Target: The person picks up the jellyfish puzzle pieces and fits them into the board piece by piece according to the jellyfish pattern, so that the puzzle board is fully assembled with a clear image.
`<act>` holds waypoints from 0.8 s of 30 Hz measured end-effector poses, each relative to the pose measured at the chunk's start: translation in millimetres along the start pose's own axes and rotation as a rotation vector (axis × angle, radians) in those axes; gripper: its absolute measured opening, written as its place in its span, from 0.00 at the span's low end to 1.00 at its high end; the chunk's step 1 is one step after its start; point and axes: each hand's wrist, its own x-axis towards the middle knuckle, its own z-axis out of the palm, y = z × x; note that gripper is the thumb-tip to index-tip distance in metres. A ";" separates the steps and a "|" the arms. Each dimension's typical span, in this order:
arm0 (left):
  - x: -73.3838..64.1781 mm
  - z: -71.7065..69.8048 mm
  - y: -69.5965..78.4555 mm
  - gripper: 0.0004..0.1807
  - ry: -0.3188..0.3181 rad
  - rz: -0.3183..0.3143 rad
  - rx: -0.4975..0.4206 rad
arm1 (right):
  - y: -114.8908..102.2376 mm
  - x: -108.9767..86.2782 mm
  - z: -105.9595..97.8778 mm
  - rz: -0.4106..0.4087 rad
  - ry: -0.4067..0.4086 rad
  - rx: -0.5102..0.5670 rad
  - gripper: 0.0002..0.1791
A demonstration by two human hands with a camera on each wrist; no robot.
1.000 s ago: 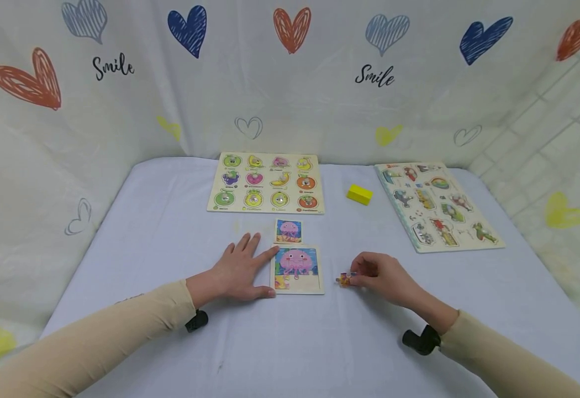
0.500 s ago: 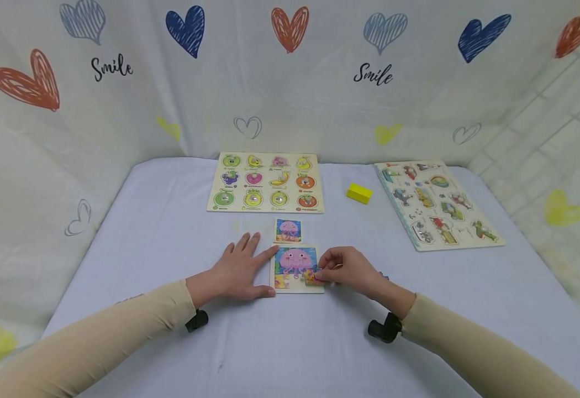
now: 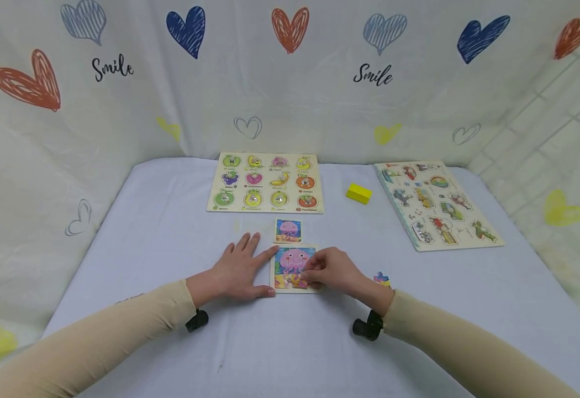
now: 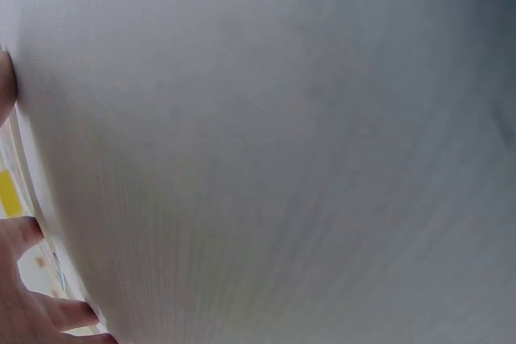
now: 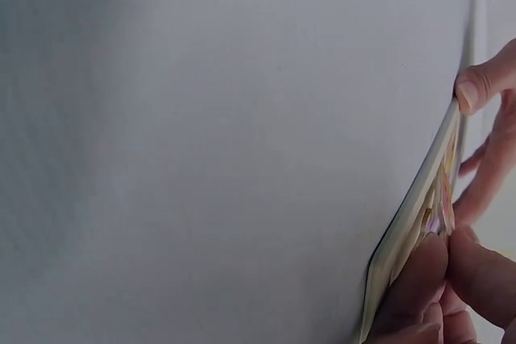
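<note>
A square jigsaw puzzle board [image 3: 273,271] with a pink jellyfish picture lies at the middle of the table. My left hand [image 3: 235,270] lies flat and spread, its thumb and index fingertip at the board's left edge. My right hand [image 3: 337,272] pinches a yellow and pink jigsaw piece [image 3: 298,281] over the bottom row of the board; in the right wrist view the thumb and finger [image 5: 480,275] close on it at the tray's rim. Another loose jigsaw piece [image 3: 381,279] lies on the cloth beside the right wrist. The board's lower right corner is hidden by the right hand.
A small jellyfish picture card [image 3: 288,231] touches the board's far edge. Behind it lies a fruit puzzle board [image 3: 265,189]. A yellow block [image 3: 359,193] sits to its right, and a second picture puzzle board [image 3: 461,221] lies at the far right. White cloth [image 3: 170,354] covers the table.
The right hand has carried the jigsaw piece leftward from the cloth onto the board's bottom row. A loose piece beside the right wrist has come into view. The left hand stays put.
</note>
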 end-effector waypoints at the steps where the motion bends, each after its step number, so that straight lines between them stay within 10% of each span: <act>1: 0.0 0.1 -0.2 0.51 0.000 0.000 -0.001 | -0.7 0.9 0.5 -0.002 0.000 -0.007 0.07; 24: 0.6 1.2 -1.8 0.51 0.001 -0.003 -0.008 | -11.7 6.8 12.0 -0.041 0.047 -0.188 0.07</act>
